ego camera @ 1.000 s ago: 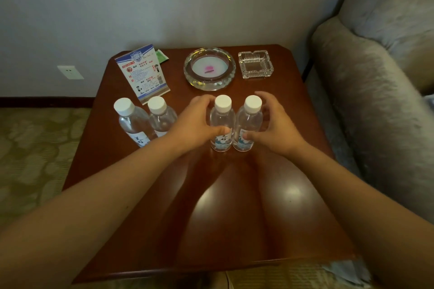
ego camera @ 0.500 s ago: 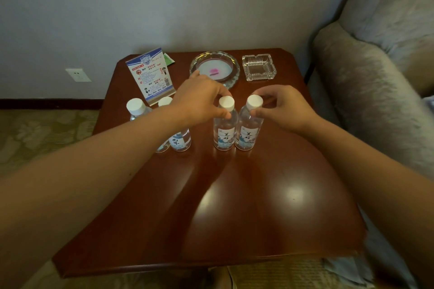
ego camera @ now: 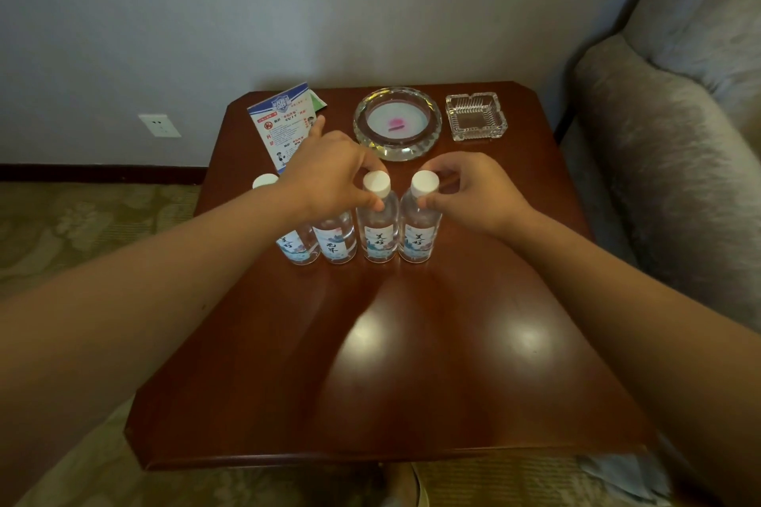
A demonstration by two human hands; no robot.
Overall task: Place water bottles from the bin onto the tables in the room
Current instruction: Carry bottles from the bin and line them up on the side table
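Your grips have climbed off the bottle bodies up to the caps in the last second, and the four bottles now stand in one tight row with labels facing you; to my eye that's final straightening, not placing. Left of the round glass dish (ego camera: 397,123), the far-left bottle (ego camera: 297,249) peeks out under your left forearm, its neighbour (ego camera: 335,239) touching it. Your left hand (ego camera: 329,173) pinches the cap of the third bottle (ego camera: 379,218), just in front of the dish. Your right hand (ego camera: 473,189) pinches the cap of the fourth bottle (ego camera: 419,218), nearest the square ashtray (ego camera: 475,116). All four stand upright on the counter (ego camera: 412,342), long axis vertical, caps up.
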